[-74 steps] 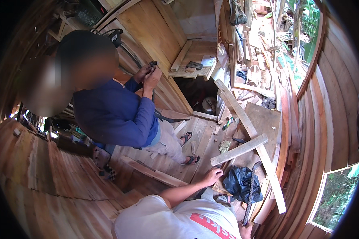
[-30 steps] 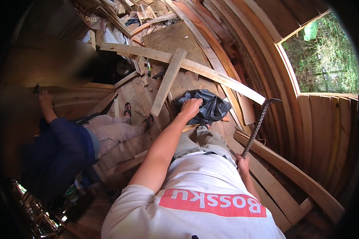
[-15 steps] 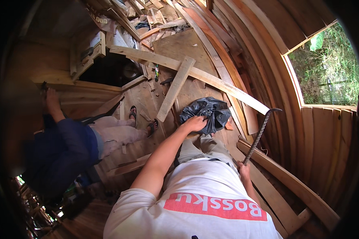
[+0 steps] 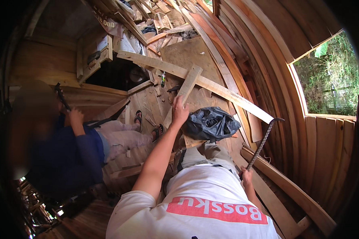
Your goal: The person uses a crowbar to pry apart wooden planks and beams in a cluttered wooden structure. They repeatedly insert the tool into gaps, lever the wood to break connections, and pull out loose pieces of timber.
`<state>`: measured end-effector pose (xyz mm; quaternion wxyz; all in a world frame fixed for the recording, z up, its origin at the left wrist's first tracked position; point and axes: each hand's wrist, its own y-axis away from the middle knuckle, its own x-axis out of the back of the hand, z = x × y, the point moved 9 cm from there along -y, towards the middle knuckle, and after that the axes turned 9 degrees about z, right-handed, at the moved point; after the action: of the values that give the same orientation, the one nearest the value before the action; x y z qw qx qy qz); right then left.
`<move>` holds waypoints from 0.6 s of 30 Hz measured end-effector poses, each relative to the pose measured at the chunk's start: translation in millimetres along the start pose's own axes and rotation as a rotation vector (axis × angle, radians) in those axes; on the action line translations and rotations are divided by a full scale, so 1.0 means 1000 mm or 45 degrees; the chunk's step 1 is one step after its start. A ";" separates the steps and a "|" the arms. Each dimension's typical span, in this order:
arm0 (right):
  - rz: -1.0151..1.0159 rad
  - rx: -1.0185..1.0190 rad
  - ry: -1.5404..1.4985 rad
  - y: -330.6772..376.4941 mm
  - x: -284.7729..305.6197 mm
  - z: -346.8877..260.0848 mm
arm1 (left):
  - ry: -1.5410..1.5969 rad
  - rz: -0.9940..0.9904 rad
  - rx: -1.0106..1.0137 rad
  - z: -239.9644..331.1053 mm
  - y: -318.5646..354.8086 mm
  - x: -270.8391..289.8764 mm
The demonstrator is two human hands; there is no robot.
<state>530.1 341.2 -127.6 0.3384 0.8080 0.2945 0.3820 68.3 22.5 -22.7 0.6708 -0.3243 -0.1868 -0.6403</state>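
My left hand [image 4: 180,112] is closed around the lower end of a short wooden board [image 4: 190,79]. This board crosses a long pale plank [image 4: 227,92] and appears joined to it in a lopsided T. In my right hand [image 4: 247,174], low at my side, is a ribbed steel bar [image 4: 261,145] with a bent, hooked tip. That tip overlaps the plank's right end in view; whether they touch, I cannot tell. Just right of my left hand, a crumpled black plastic bag [image 4: 213,124] lies before my legs.
At the left, another person in a dark blue top [image 4: 64,147] holds a dark tool [image 4: 62,96]. A dark opening [image 4: 111,73] is at the far left. Loose boards [image 4: 285,187] lie at my right, below a window opening [image 4: 329,75]. Wood scraps [image 4: 163,24] clutter the far end.
My left hand has let go of the black plastic bag and moved left onto the short board. My right hand still holds the bar. The other person's hands have shifted with the dark tool.
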 end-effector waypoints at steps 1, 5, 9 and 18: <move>0.017 -0.022 -0.034 -0.003 0.000 0.004 | -0.057 -0.046 0.060 -0.009 -0.008 -0.004; 0.092 -0.023 0.054 -0.007 0.001 0.011 | -0.201 -0.126 0.251 -0.065 -0.019 -0.014; 0.143 -0.034 0.088 -0.006 -0.003 0.015 | -0.305 -0.345 0.352 -0.075 -0.022 -0.036; 0.204 -0.113 0.068 0.018 -0.004 0.021 | -0.275 -0.493 0.362 -0.094 -0.020 -0.040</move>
<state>548.7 321.0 -125.7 0.3341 0.8027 0.2207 0.4419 29.1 -10.7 -112.8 0.5508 -0.2514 -0.4039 -0.6857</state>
